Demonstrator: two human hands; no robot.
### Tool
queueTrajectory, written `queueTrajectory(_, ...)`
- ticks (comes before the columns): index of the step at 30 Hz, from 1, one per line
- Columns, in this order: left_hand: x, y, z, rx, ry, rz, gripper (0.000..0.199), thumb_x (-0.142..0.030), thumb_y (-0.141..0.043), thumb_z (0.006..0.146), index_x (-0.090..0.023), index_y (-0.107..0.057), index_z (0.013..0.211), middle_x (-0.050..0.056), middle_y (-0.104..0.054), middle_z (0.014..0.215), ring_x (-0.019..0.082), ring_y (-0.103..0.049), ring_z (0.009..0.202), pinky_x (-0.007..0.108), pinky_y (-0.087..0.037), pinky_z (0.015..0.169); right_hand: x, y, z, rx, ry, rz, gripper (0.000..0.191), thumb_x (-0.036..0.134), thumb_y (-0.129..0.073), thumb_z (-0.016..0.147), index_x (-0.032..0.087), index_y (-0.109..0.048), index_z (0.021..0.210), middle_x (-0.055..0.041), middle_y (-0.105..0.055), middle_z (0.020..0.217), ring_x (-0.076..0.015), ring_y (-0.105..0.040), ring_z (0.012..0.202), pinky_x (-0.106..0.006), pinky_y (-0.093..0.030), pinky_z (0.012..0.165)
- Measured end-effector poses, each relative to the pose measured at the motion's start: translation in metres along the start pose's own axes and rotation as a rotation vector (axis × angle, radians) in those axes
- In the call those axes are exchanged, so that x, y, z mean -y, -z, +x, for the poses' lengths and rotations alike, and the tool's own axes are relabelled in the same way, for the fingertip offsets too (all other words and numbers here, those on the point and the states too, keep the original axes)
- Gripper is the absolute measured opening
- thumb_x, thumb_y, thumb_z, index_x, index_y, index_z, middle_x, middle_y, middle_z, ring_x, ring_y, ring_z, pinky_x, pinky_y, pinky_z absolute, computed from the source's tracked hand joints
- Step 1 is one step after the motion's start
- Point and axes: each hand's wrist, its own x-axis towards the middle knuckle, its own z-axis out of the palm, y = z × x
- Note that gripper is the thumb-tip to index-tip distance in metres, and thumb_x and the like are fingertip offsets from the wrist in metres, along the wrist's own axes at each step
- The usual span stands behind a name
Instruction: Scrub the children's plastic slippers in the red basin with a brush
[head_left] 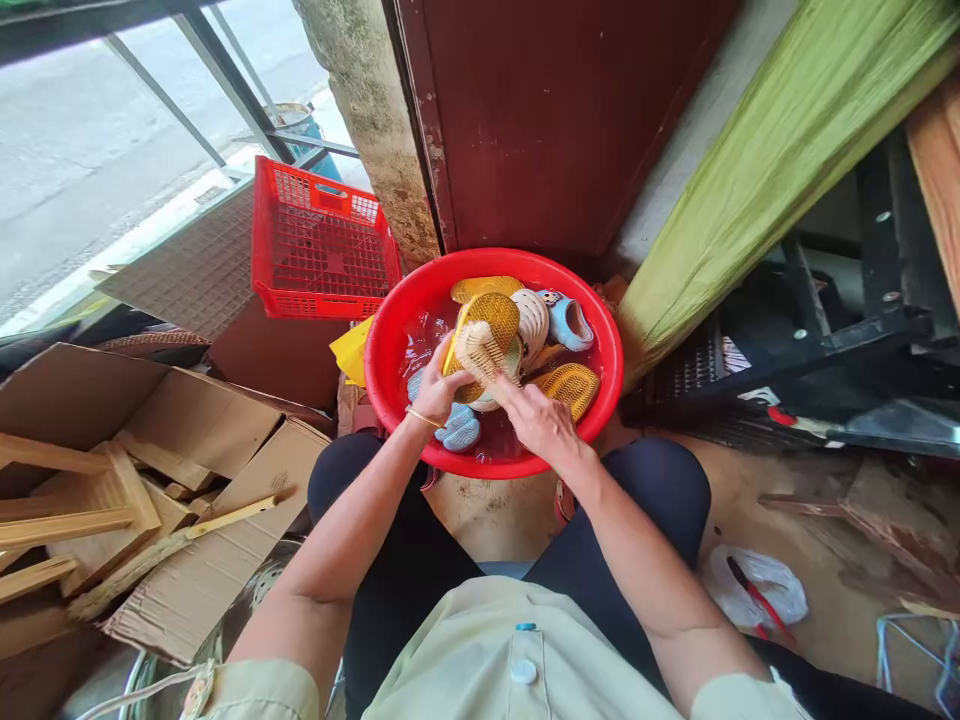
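Note:
My left hand [435, 392] grips a shoe [496, 312] by its edge, its yellow-brown sole turned up. My right hand [541, 422] is closed on a pale scrub brush [477, 346], which lies against that sole. Both hands are over a red basin [381, 385] holding water. Around the held shoe in the basin are a white ridged shoe [532, 325], a light blue child's shoe [568, 322] and another yellow-brown sole [570, 388]. A second blue shoe [459, 428] lies near the front rim, partly hidden by my left hand.
A red plastic crate [330, 240] stands behind the basin to the left. Cardboard boxes [217, 500] with wood pieces fill the left side. A dark red door [555, 120] is behind. Green cloth [750, 170] hangs at right, near black metal racks [825, 330]. Red-handled pliers [757, 595] lie on a plastic bag.

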Motion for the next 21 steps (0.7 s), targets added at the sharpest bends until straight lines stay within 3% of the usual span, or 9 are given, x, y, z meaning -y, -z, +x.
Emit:
queueTrajectory(3, 0.001, 0.003, -0.002, 0.094, -0.038, 0.04, 0.096, -0.028, -0.085, 0.064, -0.025, -0.051, 0.153, 0.006, -0.071, 0.134, 0.03, -0.064, 0.127, 0.046, -0.051, 0.11, -0.004, 0.013, 0.018, -0.023, -0.122, -0.121, 0.06, 0.036, -0.027, 0.11, 0.034, -0.022, 0.17, -0.0162, -0.069, 0.123, -0.0286, -0.072, 0.095, -0.037, -0.055, 0.082)
queueTrajectory(6, 0.004, 0.003, -0.004, 0.156, -0.007, 0.064, 0.102, -0.03, -0.086, 0.065, -0.026, -0.045, 0.158, 0.006, -0.066, 0.143, 0.033, -0.06, 0.133, 0.048, -0.048, 0.114, -0.022, 0.026, 0.035, -0.107, -0.228, -0.103, 0.06, 0.033, -0.024, 0.11, 0.024, -0.026, 0.17, -0.0196, -0.07, 0.123, -0.0315, -0.07, 0.102, -0.04, -0.055, 0.086)
queueTrajectory(9, 0.009, 0.0, -0.001, 0.121, 0.033, 0.001, 0.087, -0.047, -0.085, 0.073, -0.025, -0.053, 0.152, 0.006, -0.067, 0.141, 0.033, -0.059, 0.135, 0.049, -0.047, 0.116, -0.02, 0.022, 0.028, -0.104, -0.156, -0.103, 0.06, 0.037, -0.021, 0.111, 0.023, -0.026, 0.17, -0.0189, -0.069, 0.122, -0.0312, -0.07, 0.103, -0.039, -0.055, 0.086)
queueTrajectory(11, 0.01, -0.002, 0.003, 0.097, 0.081, -0.094, 0.077, -0.068, -0.072, 0.083, -0.023, -0.06, 0.144, 0.008, -0.069, 0.138, 0.035, -0.059, 0.135, 0.051, -0.048, 0.114, -0.004, 0.01, 0.01, -0.028, -0.075, -0.136, 0.06, 0.039, -0.021, 0.111, 0.029, -0.022, 0.17, -0.0166, -0.069, 0.118, -0.0293, -0.071, 0.096, -0.036, -0.055, 0.08)
queueTrajectory(13, 0.007, -0.004, 0.007, 0.091, 0.13, -0.197, 0.083, -0.085, -0.053, 0.086, -0.021, -0.064, 0.138, 0.011, -0.071, 0.134, 0.037, -0.06, 0.133, 0.053, -0.051, 0.111, 0.014, -0.002, -0.01, 0.057, 0.023, -0.16, 0.059, 0.038, -0.024, 0.111, 0.034, -0.02, 0.17, -0.0142, -0.068, 0.115, -0.0266, -0.072, 0.09, -0.033, -0.055, 0.075)
queueTrajectory(16, 0.002, -0.006, 0.01, 0.077, 0.156, -0.307, 0.095, -0.093, -0.035, 0.085, -0.018, -0.065, 0.135, 0.014, -0.072, 0.131, 0.037, -0.063, 0.129, 0.054, -0.053, 0.108, 0.026, -0.006, -0.026, 0.11, 0.102, -0.19, 0.06, 0.033, -0.027, 0.11, 0.04, -0.017, 0.169, -0.0122, -0.067, 0.115, -0.0232, -0.073, 0.084, -0.03, -0.053, 0.07)
queueTrajectory(19, -0.001, -0.007, 0.01, 0.095, 0.18, -0.307, 0.092, -0.091, -0.035, 0.088, -0.018, -0.066, 0.134, 0.015, -0.073, 0.129, 0.036, -0.065, 0.126, 0.053, -0.055, 0.106, 0.008, 0.007, -0.014, 0.053, -0.014, -0.228, 0.06, 0.032, -0.029, 0.11, 0.041, -0.02, 0.169, -0.013, -0.068, 0.118, -0.0243, -0.074, 0.086, -0.032, -0.054, 0.074)
queueTrajectory(21, -0.002, -0.007, 0.01, 0.073, 0.15, -0.235, 0.08, -0.083, -0.052, 0.087, -0.019, -0.066, 0.134, 0.012, -0.073, 0.131, 0.036, -0.065, 0.127, 0.052, -0.055, 0.106, -0.014, 0.02, 0.003, -0.015, -0.119, -0.2, 0.059, 0.032, -0.033, 0.11, 0.036, -0.027, 0.168, -0.014, -0.07, 0.121, -0.0266, -0.074, 0.094, -0.035, -0.056, 0.081)
